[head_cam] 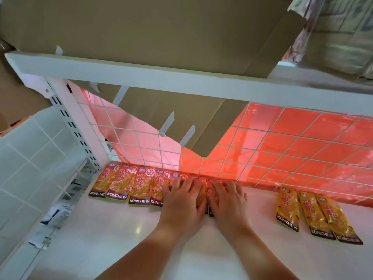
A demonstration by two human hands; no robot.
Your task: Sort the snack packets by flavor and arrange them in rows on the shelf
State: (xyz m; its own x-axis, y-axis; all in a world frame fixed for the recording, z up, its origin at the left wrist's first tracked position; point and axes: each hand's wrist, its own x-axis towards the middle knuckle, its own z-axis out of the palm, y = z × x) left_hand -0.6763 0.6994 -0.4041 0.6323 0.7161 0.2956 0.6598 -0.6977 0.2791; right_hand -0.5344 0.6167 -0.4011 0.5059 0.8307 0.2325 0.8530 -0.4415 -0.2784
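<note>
Pressing left hand (181,201): fingers are lying spread and flat on the red packets (129,186), gripping nothing.
Flat right hand (228,201): is pressing alongside, uncurled, covering the row's right end.
Red row: is lying along the shelf (121,239) back, below the wire grid (282,138).
Three yellow packets (314,215): are lying well apart, rightward.
Overhead cardboard (171,110): is hanging above the row.
</note>
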